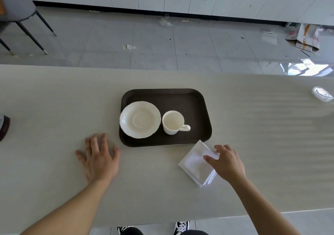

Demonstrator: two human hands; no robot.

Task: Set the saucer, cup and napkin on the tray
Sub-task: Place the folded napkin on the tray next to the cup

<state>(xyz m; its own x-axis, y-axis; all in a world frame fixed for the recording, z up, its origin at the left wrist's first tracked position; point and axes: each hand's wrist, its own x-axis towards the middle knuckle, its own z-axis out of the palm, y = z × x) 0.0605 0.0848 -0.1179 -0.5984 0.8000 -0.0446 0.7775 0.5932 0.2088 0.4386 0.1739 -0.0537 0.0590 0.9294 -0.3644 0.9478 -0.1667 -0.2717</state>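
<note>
Tray (197, 108), dark brown with rounded corners, sits in the middle of the frame on the pale table (54, 93). We see the white saucer (140, 119) lying on its left part, its edge overhanging the tray's left rim a little. Just to the saucer's right, the white cup (172, 122) stands upright on the tray, empty, with its handle pointing right. Below the tray's lower right corner, the folded white napkin (196, 164) lies on the table, one corner touching or nearly touching the tray's rim. Our right hand (228, 162) rests on the napkin's right side, thumb laid across the top; whether it grips the folds we cannot tell. Our left hand (99, 157) lies flat on the table at lower left of the tray, fingers spread, holding nothing.
</note>
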